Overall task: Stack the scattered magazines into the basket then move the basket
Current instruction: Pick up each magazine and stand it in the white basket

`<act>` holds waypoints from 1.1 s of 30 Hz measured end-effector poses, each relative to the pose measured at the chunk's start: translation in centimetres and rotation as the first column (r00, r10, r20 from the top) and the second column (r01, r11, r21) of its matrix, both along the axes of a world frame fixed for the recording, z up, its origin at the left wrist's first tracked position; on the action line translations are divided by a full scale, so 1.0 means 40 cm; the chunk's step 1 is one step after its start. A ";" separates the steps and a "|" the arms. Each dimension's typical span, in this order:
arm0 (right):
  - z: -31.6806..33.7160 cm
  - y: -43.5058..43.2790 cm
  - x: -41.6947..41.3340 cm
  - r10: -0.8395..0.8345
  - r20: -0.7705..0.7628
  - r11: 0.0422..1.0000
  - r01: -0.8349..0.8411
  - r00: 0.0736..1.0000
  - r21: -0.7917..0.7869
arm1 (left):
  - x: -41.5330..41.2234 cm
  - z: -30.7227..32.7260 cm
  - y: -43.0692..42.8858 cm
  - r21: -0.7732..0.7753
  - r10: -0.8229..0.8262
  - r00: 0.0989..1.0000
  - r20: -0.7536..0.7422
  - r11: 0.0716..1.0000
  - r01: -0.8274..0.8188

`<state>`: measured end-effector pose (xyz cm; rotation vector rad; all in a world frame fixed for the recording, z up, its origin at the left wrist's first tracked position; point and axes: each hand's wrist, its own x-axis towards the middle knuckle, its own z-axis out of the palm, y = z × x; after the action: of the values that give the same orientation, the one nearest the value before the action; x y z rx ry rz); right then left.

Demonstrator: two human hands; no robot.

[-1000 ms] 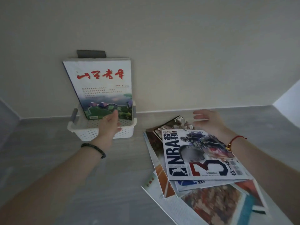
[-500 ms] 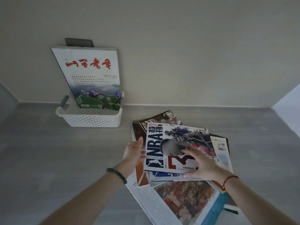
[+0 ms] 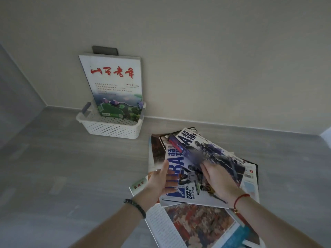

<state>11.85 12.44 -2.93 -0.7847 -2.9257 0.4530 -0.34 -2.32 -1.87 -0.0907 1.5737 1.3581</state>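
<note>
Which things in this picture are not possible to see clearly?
Head view only:
- Lifted magazine: cover blurred by motion.
- Lower magazines: number hidden by those on top; bottom edge cuts some.
- Dark object behind the standing magazine in the basket: mostly hidden.

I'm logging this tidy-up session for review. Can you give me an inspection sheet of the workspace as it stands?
Surface: grey floor, dim light.
Job's things: white basket against the wall, one magazine standing in it; loose pile on the floor at right.
Clutter: nothing seen.
Hands: right hand lifting the top NBA magazine; left hand open at the pile's left edge.
Cables: nothing seen.
Surroundings: plain wall, dark plate behind the standing magazine.
</note>
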 end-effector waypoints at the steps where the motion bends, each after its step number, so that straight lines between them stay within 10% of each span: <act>1: 0.017 -0.017 -0.015 -0.024 -0.064 0.999 0.021 0.998 -0.040 | 0.003 0.004 -0.002 0.031 -0.044 0.999 0.002 0.999 0.044; 7: 0.066 -0.198 -0.086 0.034 -0.156 0.865 -0.107 0.987 -0.491 | -0.014 -0.009 0.000 0.152 0.019 0.999 0.047 0.988 -0.026; 10: 0.048 -0.215 -0.092 0.152 -0.131 0.868 -0.196 0.980 -0.457 | -0.063 -0.042 -0.048 0.066 0.074 0.988 -0.139 0.996 -0.066; 13: 0.048 -0.159 -0.101 -0.074 -0.168 0.917 0.001 0.983 -0.398 | -0.110 -0.035 -0.104 0.138 0.073 0.966 -0.248 0.990 -0.039; 19: 0.100 -0.078 -0.177 -0.394 -0.058 0.542 0.182 0.917 -0.820 | -0.265 0.091 -0.175 0.184 0.009 0.884 -0.467 0.979 0.088; 33: 0.388 -0.118 -0.731 -0.366 -0.690 0.882 -0.003 0.624 -0.471 | -0.839 0.392 -0.183 0.227 0.194 0.370 -0.908 0.973 0.047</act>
<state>-17.41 7.72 12.60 -0.6832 -1.9235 1.1213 -33.92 -9.64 13.82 0.9542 2.3317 1.7771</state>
